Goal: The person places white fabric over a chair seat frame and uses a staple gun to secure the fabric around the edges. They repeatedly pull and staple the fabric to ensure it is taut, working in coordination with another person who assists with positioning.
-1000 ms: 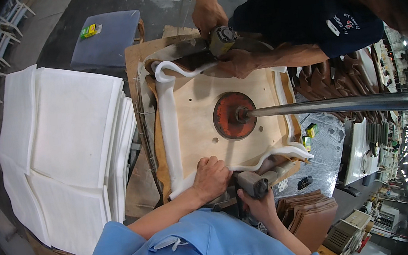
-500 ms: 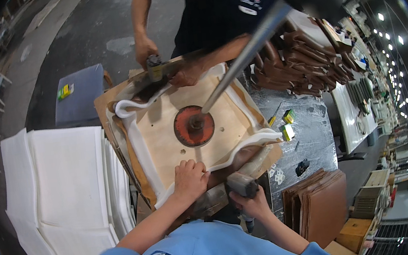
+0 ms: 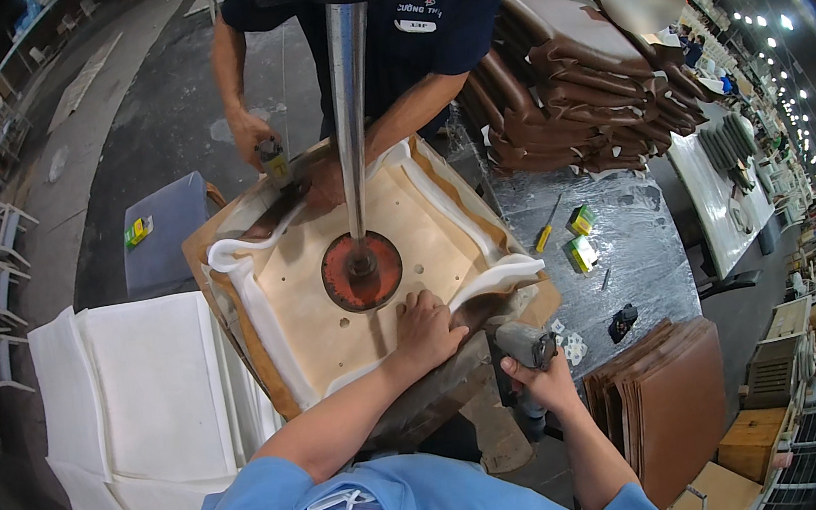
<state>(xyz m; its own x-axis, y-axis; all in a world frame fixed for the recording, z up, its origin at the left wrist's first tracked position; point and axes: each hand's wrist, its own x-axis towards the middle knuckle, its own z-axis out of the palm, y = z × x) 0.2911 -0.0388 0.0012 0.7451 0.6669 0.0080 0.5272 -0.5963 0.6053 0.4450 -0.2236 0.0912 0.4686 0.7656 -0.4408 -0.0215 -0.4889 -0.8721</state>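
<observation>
A plywood seat panel [image 3: 328,299] wrapped in white foam and brown leather lies under a round red press pad [image 3: 362,271] on a steel rod [image 3: 348,80]. My left hand [image 3: 426,328] presses flat on the panel's near edge, beside the folded foam [image 3: 491,276]. My right hand [image 3: 541,381] grips a grey staple gun [image 3: 524,347] just below that edge. Across the panel a co-worker in a dark shirt holds another staple gun [image 3: 273,162] with one hand and presses the far edge with the other hand [image 3: 327,179].
Stacks of white foam sheets [image 3: 131,387] lie at my left. Brown upholstered pieces [image 3: 593,113] are piled at the back right on a grey table [image 3: 618,241] with small staple boxes [image 3: 584,253]. Brown boards [image 3: 662,407] lean at the right. A blue-grey stool [image 3: 165,242] stands at the left.
The view has swung, so the panel and press rod appear turned. My left hand stays on the near edge and my right hand keeps the staple gun; the co-worker still works the far edge.
</observation>
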